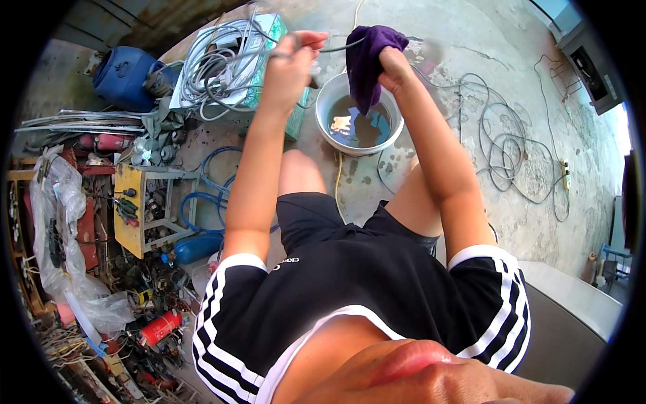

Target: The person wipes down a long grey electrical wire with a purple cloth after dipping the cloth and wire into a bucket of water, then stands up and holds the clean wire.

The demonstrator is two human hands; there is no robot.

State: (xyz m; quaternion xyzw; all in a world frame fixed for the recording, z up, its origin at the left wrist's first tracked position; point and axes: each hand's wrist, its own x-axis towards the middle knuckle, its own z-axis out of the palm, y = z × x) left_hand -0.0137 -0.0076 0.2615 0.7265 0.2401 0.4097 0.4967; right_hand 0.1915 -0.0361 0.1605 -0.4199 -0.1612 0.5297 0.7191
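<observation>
My left hand (291, 63) grips a grey cable (339, 49), its fingers slightly blurred. From there the cable runs taut into a purple cloth (371, 55), which my right hand (396, 68) holds wrapped around it. Below the cloth stands a white bucket (323, 123) with murky water (361, 129) in it, and the cloth's lower tip hangs over the water. To the left, a loose coil of grey cable (209, 65) rests on a white and green box (290, 113). Beyond the cloth, more cable (484, 126) lies in loops on the floor at the right.
A blue plastic drum (123, 78), a yellow-topped metal stool (128, 227), blue hose (204, 202) and a blue cylinder (198, 248) are at the left. Scrap and a red cylinder (160, 327) clutter the lower left. A power strip (566, 174) lies on the concrete floor (444, 35).
</observation>
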